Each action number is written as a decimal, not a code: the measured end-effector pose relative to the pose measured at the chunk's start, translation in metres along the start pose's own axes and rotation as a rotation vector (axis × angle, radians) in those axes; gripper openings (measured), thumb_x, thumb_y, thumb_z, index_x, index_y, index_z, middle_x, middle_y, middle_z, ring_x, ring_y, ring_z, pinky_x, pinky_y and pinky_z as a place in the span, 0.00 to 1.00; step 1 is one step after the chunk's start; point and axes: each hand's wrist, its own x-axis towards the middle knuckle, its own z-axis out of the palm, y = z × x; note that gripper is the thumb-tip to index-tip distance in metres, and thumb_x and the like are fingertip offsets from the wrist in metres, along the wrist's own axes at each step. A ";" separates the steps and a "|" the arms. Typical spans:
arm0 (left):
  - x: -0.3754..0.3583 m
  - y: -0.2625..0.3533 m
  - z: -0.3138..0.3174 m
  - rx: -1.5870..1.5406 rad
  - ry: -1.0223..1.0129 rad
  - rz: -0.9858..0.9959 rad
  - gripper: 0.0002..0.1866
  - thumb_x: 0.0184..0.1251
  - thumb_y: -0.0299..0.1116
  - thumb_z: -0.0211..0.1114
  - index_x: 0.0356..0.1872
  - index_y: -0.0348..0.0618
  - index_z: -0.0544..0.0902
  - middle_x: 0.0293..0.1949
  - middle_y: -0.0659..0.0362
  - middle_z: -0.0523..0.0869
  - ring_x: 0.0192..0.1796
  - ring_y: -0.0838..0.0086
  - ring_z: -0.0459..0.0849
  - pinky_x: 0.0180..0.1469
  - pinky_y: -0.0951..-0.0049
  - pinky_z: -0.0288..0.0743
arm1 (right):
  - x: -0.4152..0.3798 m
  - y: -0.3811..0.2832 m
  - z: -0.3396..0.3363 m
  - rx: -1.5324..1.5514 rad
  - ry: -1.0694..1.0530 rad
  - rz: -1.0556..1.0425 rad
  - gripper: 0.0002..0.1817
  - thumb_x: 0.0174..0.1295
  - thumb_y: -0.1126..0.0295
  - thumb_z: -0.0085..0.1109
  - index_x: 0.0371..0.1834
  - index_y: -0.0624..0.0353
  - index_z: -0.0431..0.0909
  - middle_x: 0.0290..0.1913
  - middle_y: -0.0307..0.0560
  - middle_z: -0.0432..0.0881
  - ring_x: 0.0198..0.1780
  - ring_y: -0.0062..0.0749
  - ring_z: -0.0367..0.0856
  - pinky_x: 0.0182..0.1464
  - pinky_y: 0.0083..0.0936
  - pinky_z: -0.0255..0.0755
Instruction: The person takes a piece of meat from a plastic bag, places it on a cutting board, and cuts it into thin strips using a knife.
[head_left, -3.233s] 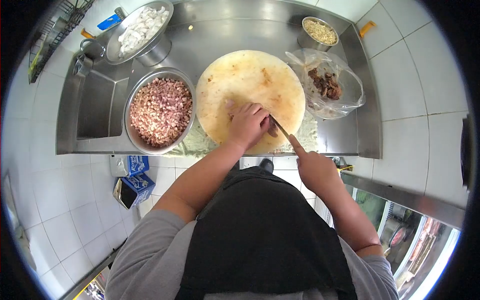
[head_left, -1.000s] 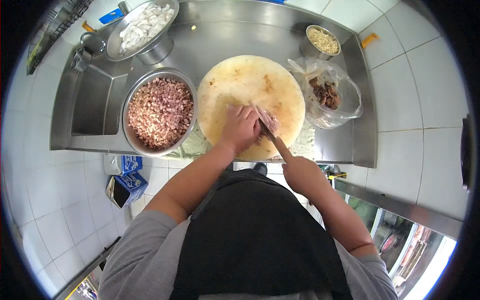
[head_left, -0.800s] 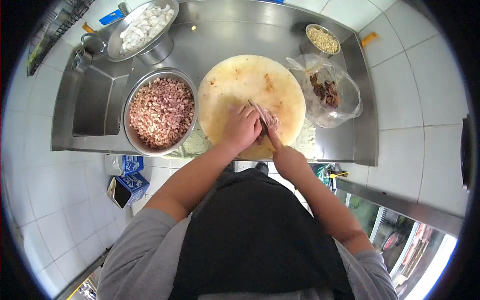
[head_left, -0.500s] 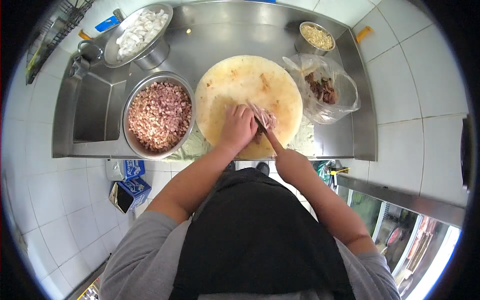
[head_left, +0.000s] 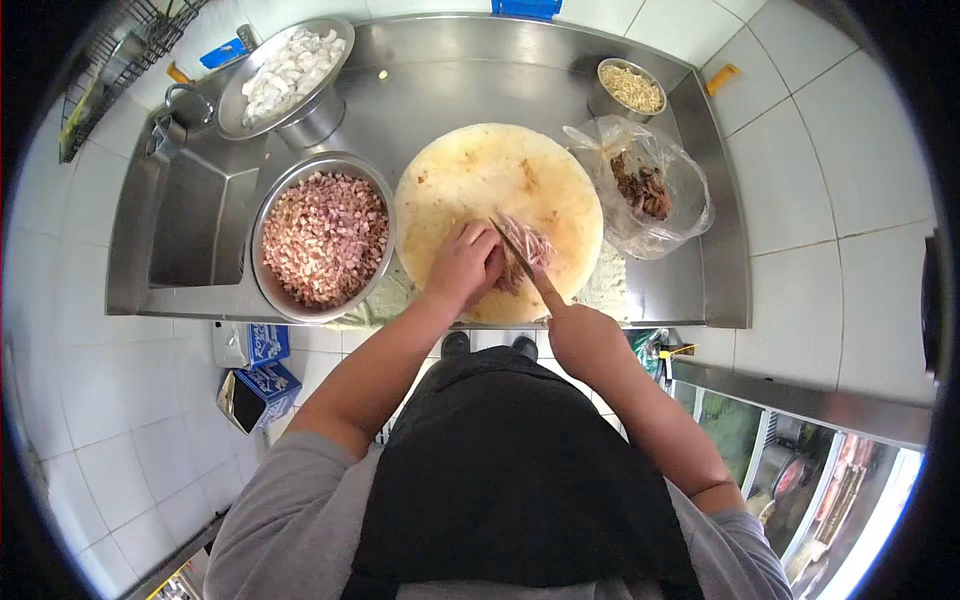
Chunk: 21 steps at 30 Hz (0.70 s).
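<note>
My right hand [head_left: 583, 338] is closed round the wooden handle of a kitchen knife [head_left: 516, 249]. Its blade lies slantwise along a pile of thin, pinkish meat strips [head_left: 532, 240]. To the left of the blade, my left hand [head_left: 466, 264] presses down with curled fingers on the meat, most of which it hides. All of this is on a round, stained chopping board [head_left: 470, 165]. A large steel bowl [head_left: 388, 215] of diced pink meat stands just left of the board.
On the right lies a clear plastic bag [head_left: 690, 215] with dark brown pieces, a small steel pot [head_left: 598, 103] of chopped pale bits behind it. A colander [head_left: 230, 105] of white pieces rests on a pot at back left, near the sink [head_left: 190, 240]. Blue tins [head_left: 265, 388] stand below.
The knife blade has swung out from beside my left fingers and now shows more of its length over the strips. My left hand has shifted slightly left and down; the view has moved a little.
</note>
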 end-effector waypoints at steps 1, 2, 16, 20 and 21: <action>-0.002 -0.001 0.004 -0.004 0.001 -0.009 0.06 0.62 0.27 0.69 0.38 0.40 0.83 0.46 0.52 0.84 0.53 0.51 0.81 0.61 0.54 0.76 | -0.001 -0.002 0.001 -0.014 0.008 -0.028 0.50 0.67 0.73 0.51 0.90 0.49 0.36 0.33 0.60 0.88 0.36 0.55 0.90 0.43 0.51 0.83; -0.003 -0.003 0.007 0.027 -0.015 -0.012 0.06 0.63 0.28 0.68 0.40 0.41 0.84 0.47 0.52 0.84 0.54 0.52 0.81 0.60 0.55 0.77 | -0.003 -0.002 0.001 -0.018 0.001 -0.031 0.50 0.67 0.73 0.51 0.90 0.49 0.36 0.33 0.60 0.88 0.36 0.55 0.90 0.43 0.51 0.83; -0.002 -0.007 0.009 -0.104 -0.022 -0.112 0.06 0.64 0.26 0.68 0.39 0.39 0.80 0.45 0.50 0.82 0.52 0.50 0.81 0.60 0.52 0.75 | 0.021 -0.001 0.002 -0.031 -0.056 0.032 0.48 0.69 0.74 0.49 0.90 0.41 0.37 0.40 0.62 0.89 0.40 0.56 0.91 0.45 0.51 0.84; -0.004 -0.007 0.007 -0.053 0.037 -0.042 0.06 0.65 0.26 0.66 0.39 0.39 0.79 0.44 0.49 0.82 0.52 0.48 0.80 0.58 0.52 0.75 | -0.006 -0.013 -0.015 -0.029 -0.097 0.042 0.47 0.69 0.73 0.49 0.90 0.40 0.38 0.41 0.62 0.89 0.40 0.56 0.91 0.45 0.51 0.84; -0.004 -0.009 0.009 -0.045 0.043 -0.011 0.06 0.66 0.26 0.65 0.41 0.39 0.79 0.45 0.50 0.82 0.53 0.49 0.79 0.58 0.53 0.75 | -0.007 -0.014 -0.013 0.000 -0.137 0.068 0.47 0.69 0.73 0.49 0.90 0.40 0.38 0.42 0.62 0.90 0.41 0.56 0.91 0.45 0.51 0.84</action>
